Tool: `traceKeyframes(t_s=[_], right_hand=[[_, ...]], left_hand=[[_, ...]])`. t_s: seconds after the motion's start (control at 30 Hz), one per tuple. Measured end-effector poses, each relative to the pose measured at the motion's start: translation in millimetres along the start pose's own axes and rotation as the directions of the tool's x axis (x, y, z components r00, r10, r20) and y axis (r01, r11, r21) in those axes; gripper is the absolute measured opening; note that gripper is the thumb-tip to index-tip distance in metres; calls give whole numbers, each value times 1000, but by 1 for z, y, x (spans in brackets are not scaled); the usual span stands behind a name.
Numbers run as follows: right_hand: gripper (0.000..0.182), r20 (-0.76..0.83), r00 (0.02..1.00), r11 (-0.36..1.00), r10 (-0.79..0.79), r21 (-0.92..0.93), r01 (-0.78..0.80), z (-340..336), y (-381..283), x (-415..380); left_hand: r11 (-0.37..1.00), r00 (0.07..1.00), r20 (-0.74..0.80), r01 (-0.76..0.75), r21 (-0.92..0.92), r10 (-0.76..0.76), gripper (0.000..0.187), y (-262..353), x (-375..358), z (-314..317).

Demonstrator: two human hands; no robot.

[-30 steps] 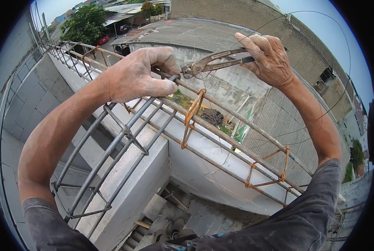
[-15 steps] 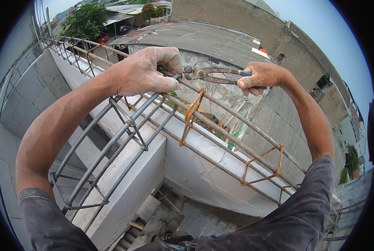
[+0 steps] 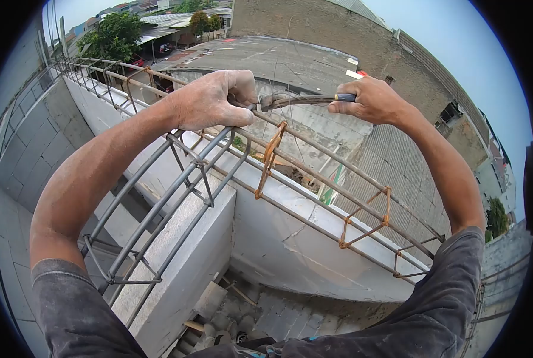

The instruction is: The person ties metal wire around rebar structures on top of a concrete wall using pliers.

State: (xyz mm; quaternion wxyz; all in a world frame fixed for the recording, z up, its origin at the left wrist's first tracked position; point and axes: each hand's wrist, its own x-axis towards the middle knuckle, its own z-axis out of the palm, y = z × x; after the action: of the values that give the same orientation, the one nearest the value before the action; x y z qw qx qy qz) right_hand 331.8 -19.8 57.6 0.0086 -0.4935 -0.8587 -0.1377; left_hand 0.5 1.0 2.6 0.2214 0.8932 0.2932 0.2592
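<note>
Visibly worn, the pincers (image 3: 302, 101) are dark, brownish metal with a blue grip banded in yellow; they lie almost level between the two hands, their head just beside the fingers of the left hand (image 3: 213, 102), their handles clasped in the closed right hand (image 3: 371, 100). The left hand curls over a grey bar (image 3: 214, 145), thumb and forefinger pinching its end; whether the pincers' head touches that end, I cannot tell; a rusty stirrup (image 3: 270, 156) stands nearby.
</note>
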Motion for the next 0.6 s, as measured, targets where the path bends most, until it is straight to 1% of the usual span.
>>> traceKeyframes(t_s=[0.07,0.1,0.13,0.23,0.27,0.33,0.37,0.4,0.43,0.5,0.53,0.57,0.6], right_hand=[[60,204,973,992,106,53,-119,-3,-6,-7],[61,306,939,980,155,71,-185,-7,-16,-11],[54,241,956,984,166,30,-178,-7,-21,-16],[48,-48,986,953,157,-254,-164,-17,-40,-26],[50,-15,984,928,175,-332,-170,-30,-44,-28],[50,68,973,933,220,-308,-189,-39,-52,-34],[50,106,965,934,239,-297,-198,-43,-55,-34],[50,95,975,956,202,-235,-175,-28,-44,-34],[49,72,975,958,209,-217,-189,-14,-38,-30],[49,38,973,962,227,-164,-218,7,-39,-25],[48,14,977,962,211,-178,-205,9,-39,-24],[48,44,976,961,215,-190,-203,7,-35,-25],[48,69,972,958,223,-201,-206,-12,-43,-28]], left_hand=[[1000,1000,-3,-12,17,12,39,-7,1,1],[1000,1000,7,-7,7,7,40,-8,2,2],[1000,1000,16,-5,-4,5,40,-8,3,2],[997,999,1,43,68,-43,42,-3,2,2],[997,998,11,55,61,-56,43,-2,2,2],[995,996,32,80,54,-82,45,0,2,1],[996,998,23,58,71,-60,46,0,2,1],[995,999,10,41,88,-42,46,-2,3,2],[994,1000,-7,28,106,-28,47,-2,3,1],[994,999,0,45,95,-46,48,1,2,-2],[995,999,-7,48,86,-48,48,0,2,-2],[996,999,-12,53,75,-52,48,0,2,-1],[997,998,-12,60,53,-60,49,0,1,0]])
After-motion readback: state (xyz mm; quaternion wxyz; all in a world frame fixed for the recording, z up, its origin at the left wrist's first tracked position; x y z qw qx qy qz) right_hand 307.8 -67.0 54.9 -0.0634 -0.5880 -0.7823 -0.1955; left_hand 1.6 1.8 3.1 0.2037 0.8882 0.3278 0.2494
